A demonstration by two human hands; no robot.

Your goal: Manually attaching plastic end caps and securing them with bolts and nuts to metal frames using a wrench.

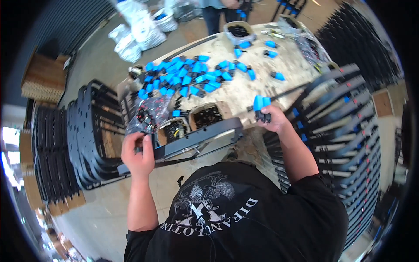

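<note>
1. Gripping: left hand (pixel 138 153) has its fingers curled and pressed around the near end of a long dark grey metal bar (pixel 196 139), thumb on top.
2. Bar runs from the left hand toward the right, lying across the near edge of the pale worn worktable (pixel 244 89), just in front of the person's chest.
3. Right hand (pixel 274 121) is raised over the table's near right edge, fingers pinching a small blue-and-black plastic clip (pixel 261 107); blue part sticks up above the fingertips, black part below it.
4. Clip is well apart from the bar's right end, not touching it.
5. Two small open cardboard boxes of black parts (pixel 205 115) sit on the table just behind the bar, between the hands.
6. Clear plastic bag of black and red small parts (pixel 146 117) lies just above the left hand.
7. Loose pile of blue-and-black clips (pixel 187 74) is spread over the table's middle, far side.
8. Stack of dark grey bars with blue clips fitted (pixel 340 118) stands at right, beside the right forearm.
9. Stack of bare dark curved frames (pixel 89 131) stands at left.
10. White bags (pixel 139 28) on floor, far left.
</note>
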